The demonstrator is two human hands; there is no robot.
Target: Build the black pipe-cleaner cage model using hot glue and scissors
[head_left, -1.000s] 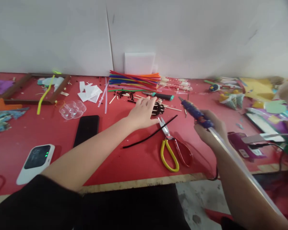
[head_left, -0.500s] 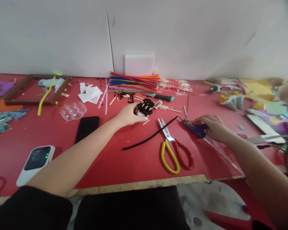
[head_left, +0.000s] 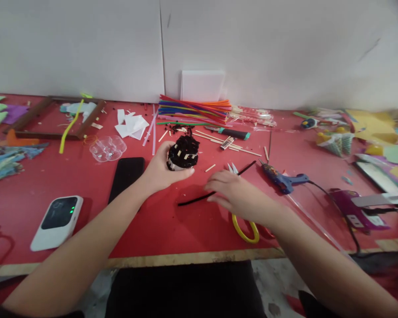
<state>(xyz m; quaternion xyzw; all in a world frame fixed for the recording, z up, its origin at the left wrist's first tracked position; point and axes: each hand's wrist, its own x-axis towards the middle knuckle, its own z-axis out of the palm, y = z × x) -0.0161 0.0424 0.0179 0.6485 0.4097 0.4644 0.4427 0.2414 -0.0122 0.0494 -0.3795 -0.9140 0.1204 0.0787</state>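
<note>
In my left hand (head_left: 159, 170) is a small rounded craft piece (head_left: 184, 152), covered in black fuzz with short pale wooden bits on it and a whitish lower side. My fingers wrap around its left and lower edge. My right hand (head_left: 230, 190) hovers over the scissors (head_left: 245, 232) and a black pipe cleaner (head_left: 194, 201), covering part of both. Its fingers are stretched out and hold nothing that I can see. To the right of that hand, the blue glue gun (head_left: 283, 180) lies on the red table, its nozzle toward the upper left.
Colored pipe cleaners (head_left: 194, 110) lie by the wall, near a utility knife (head_left: 234, 133) and thin wooden sticks (head_left: 219, 140). A phone (head_left: 126, 176) and a white device (head_left: 57, 223) are at left. The glue gun's cord (head_left: 338, 205) runs past a purple object (head_left: 358, 210).
My right hand has let go of the glue gun and moved left over the scissors and pipe cleaner. My left hand has brought the black piece closer and tilted it.
</note>
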